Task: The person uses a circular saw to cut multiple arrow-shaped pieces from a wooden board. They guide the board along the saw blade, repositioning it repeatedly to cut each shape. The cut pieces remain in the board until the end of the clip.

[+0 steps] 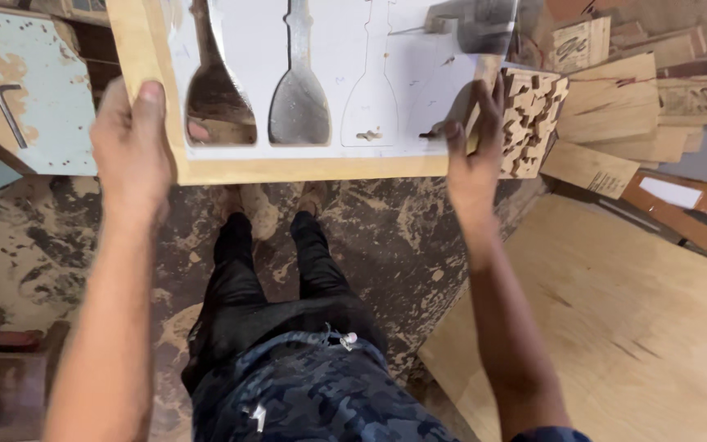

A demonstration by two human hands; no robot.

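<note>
The setting is a woodworking shop with a dark, sawdust-streaked floor (386, 237), seen from above. The person's legs in black trousers (272, 270) stand at centre.

Surrounding items:
- At 4 o'clock, a large plain plywood sheet (615, 327) lies flat.
- At 2 o'clock, a stack of loose light-wood offcut boards (623, 106) is piled unevenly.
- Just right of the held panel, a block of small interlocked wooden cut pieces (529, 123) stands on edge.
- At 10 o'clock, a worn pale-blue board (51, 98) carries a metal hex key (8, 110).

No container with visible contents is in view.

Held item: a rectangular white-faced wooden panel with a bare light-wood border (288, 168) sits at 12 o'clock, level and raised above the floor. It has spatula-shaped cut-outs. Two of them (300, 106) are open through the panel; a third is outlined only, with its piece apparently in place.

Hand state:
- The left hand (128, 147) is clamped on the panel's left edge. The thumb lies on the top face; one fingertip (198, 129) shows through the leftmost cut-out from below.
- The right hand (472, 160) grips the lower right corner, with the fingers spread up along the right edge.
- The hands are well apart, one at each side of the panel.
</note>
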